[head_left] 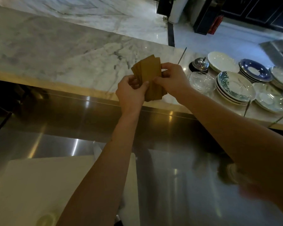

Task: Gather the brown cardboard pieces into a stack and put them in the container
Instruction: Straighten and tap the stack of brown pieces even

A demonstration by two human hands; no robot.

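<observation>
Several brown cardboard pieces point(149, 69) are bunched upright and slightly fanned between both hands, above the front edge of the marble counter point(55, 53). My left hand point(130, 93) grips the bunch from the left and below, thumb across its front. My right hand point(171, 79) pinches the right side of the same bunch. The lower ends of the pieces stick out below my fingers. No container for them is clearly visible.
To the right on the counter stand stacks of plates and saucers point(235, 88), glass dishes point(202, 82) and a metal bell point(200, 64). A steel worktop point(170, 168) lies below the counter, with a pale cutting board point(39, 185) at lower left.
</observation>
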